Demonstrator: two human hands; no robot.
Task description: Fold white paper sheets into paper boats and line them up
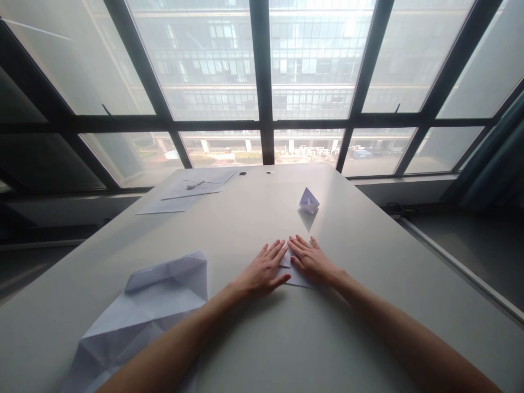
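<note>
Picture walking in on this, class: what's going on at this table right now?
At a smooth white table, a person's bare left hand and bare right hand lie flat over a small folded white paper, hiding much of it. A small white folded-paper boat stands just beyond, touched by neither hand. A large creased white paper sheet lies to the left, partly hidden by the left forearm. Farther off, flat white paper sheets carry a small white object too unclear to name.

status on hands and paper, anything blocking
Left hand and right hand laid flat. Folded paper beneath, partly covered. Paper boat beyond, apparently not blocking.
</note>
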